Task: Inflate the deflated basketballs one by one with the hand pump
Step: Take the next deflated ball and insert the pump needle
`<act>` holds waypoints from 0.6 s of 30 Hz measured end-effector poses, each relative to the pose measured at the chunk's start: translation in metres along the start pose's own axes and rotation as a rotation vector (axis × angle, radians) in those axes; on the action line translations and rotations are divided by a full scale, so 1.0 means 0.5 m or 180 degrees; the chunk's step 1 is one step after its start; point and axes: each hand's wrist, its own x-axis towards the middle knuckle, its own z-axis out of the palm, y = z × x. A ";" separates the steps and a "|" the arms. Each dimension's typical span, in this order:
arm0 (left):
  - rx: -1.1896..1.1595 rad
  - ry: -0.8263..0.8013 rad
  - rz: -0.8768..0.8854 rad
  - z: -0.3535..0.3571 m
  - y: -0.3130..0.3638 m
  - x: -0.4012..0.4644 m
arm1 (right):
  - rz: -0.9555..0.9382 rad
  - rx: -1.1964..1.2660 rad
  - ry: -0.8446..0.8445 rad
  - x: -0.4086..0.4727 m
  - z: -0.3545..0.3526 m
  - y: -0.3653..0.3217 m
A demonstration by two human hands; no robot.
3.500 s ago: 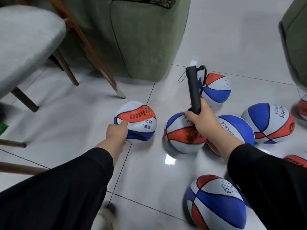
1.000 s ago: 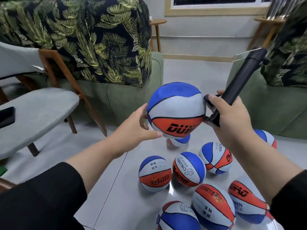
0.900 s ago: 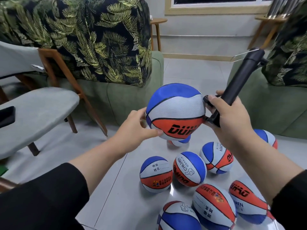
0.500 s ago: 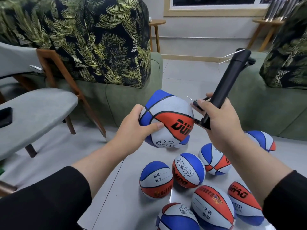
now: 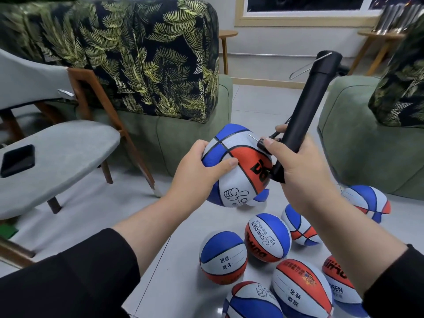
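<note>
Gripping a red, white and blue basketball (image 5: 238, 171) at the centre of the frame, the person's left hand (image 5: 197, 177) wraps its fingers (image 5: 226, 162) and thumb around the ball's left side and holds it up above the floor. The right hand (image 5: 298, 171), just right of the ball, is clenched round the lower end of a black hand pump (image 5: 307, 113), whose barrel slants up toward the upper right of the frame. A thin metal needle (image 5: 252, 139) pinched by that hand points at the top of the held ball; whether its tip touches the surface cannot be told. Both forearms come in from the bottom corners in black sleeves (image 5: 68, 278).

Below the hands, at the lower right of the frame, more basketballs of the same colours lie close together on the pale tiled floor (image 5: 110, 216), among them one with Chinese characters (image 5: 223, 257), one marked CHILDREN (image 5: 267, 237) and one at the right edge of the group (image 5: 367, 203).

At the left, a grey padded chair (image 5: 57, 161) on wooden legs carries a dark phone (image 5: 18, 160). Behind it, across the upper left, stands a green sofa (image 5: 179, 138) with a leaf-print cushion (image 5: 137, 53). A second green seat (image 5: 367, 143) fills the right, and wooden side tables (image 5: 226, 34) stand by the far wall.
</note>
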 end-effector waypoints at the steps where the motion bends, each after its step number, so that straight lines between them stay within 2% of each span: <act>1: 0.0002 -0.0055 -0.0040 -0.006 0.001 0.001 | 0.0017 0.0035 0.0016 0.001 0.003 0.002; 7: 0.0153 -0.0601 -0.0043 -0.043 -0.011 0.000 | 0.0034 0.0055 -0.0026 0.011 0.008 0.006; 12: 0.0602 -0.0338 0.0301 -0.035 -0.015 0.000 | 0.0083 -0.0089 -0.0072 0.015 0.004 0.009; 18: 0.0965 0.0081 0.0891 -0.016 -0.012 0.011 | -0.0364 -0.0580 0.0042 0.006 0.002 -0.018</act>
